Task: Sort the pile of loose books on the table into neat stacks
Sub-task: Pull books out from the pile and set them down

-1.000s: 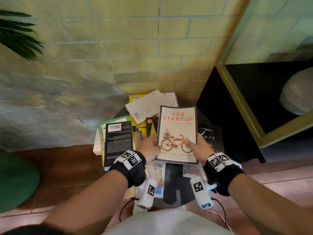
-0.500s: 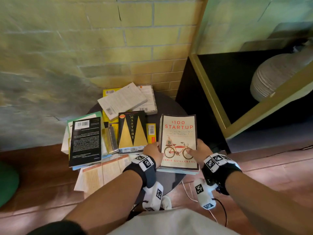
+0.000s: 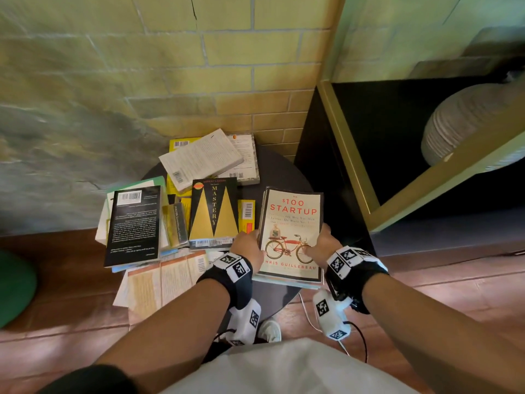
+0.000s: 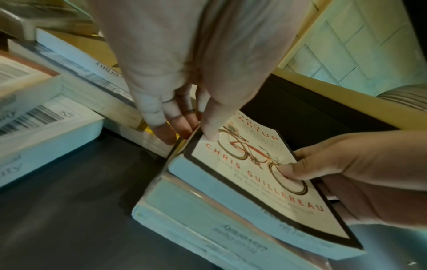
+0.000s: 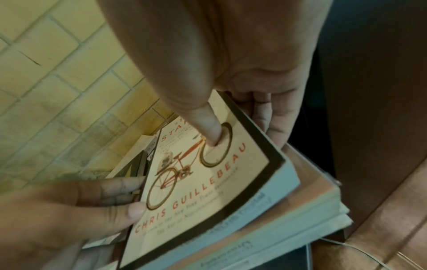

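- A small dark round surface [image 3: 279, 172] sits in a corner against a yellow brick wall [image 3: 199, 66], with a black cabinet [image 3: 321, 155] just to its right.
- The $100 Startup book [image 3: 292, 234] lies on top of a short stack [image 4: 208, 228] at the right side of the surface, near the edge closest to the person.
- The left hand [image 3: 248, 250] grips its left edge: thumb on the cover, fingers [image 4: 161, 131] pressed together and curled down the side.
- The right hand [image 3: 319, 245] pinches the right edge, thumb [image 5: 213, 133] on the bicycle's wheel, fingers [image 5: 275, 117] tucked under that edge.
- Further left, the Mastery book [image 3: 214, 213], a black-backed book [image 3: 133, 226] and several pale paperbacks [image 3: 200, 159] lie overlapping and crooked (this pile looks unsorted).
- Risk: the top book sits slightly skewed over the books beneath, so letting go before squaring it could leave a ragged stack.
- Risk: the stack sits close to the rim; a push toward the person could tip it to the floor [image 3: 454, 294].
- Risk: the left fingers are close to the neighbouring pile and could nudge it.
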Motion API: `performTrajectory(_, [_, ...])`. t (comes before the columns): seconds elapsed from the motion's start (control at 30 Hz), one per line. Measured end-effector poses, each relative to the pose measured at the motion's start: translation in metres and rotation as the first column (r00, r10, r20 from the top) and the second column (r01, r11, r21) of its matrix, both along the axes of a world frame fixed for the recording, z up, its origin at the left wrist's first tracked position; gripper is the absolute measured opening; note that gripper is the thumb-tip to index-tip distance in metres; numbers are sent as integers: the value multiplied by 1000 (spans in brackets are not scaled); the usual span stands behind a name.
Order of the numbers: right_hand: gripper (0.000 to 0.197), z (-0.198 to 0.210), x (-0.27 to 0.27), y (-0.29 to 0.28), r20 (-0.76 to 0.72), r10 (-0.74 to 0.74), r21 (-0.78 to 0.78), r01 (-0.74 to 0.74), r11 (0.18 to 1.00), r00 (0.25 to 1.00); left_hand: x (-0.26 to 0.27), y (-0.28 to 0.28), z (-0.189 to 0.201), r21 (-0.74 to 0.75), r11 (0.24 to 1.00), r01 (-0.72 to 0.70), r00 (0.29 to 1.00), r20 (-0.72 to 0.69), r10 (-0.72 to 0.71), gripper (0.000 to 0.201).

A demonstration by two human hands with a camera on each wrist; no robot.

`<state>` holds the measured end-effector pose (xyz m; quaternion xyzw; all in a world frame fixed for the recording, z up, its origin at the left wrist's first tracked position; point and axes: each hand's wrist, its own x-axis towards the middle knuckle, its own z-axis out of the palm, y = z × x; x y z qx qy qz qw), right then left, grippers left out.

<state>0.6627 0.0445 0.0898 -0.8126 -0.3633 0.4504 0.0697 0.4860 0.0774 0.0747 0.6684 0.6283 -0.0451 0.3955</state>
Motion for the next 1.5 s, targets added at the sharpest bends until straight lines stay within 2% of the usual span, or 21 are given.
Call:
performTrajectory(0.37, [92,2,-1,-3,137,84,-65,-76,995,987,3,-5,8,7,1000,8,1000,-12,-8,48])
performTrajectory(0.57, [93,0,-5,-4,319,221,-104,-198,975,922,2,-4,11,-36,999,15,999,37,-13,48])
performTrajectory(0.63, [93,-2,-5,-4,287,210,-97,-190,977,934,3,-4,12,-67,998,11,998,58,-7,47])
performTrajectory(0.73, [92,-3,-5,-4,116,103,-63,-97,993,988,5,-4,11,-96,995,15,996,84,-7,47])
performTrajectory(0.83, [92,-3,-6,-4,73,63,-34,-61,998,995,6,-3,9,-92,996,5,998,64,1,47])
performTrajectory(1.33, [90,-8,-4,-5,96,94,-21,-92,996,991,10,-3,4,-95,992,-85,995,37,89,40])
performTrajectory(1.5, [92,-7,-4,-5,93,84,-27,-82,996,992,9,-4,3,-93,993,-68,996,52,73,40])
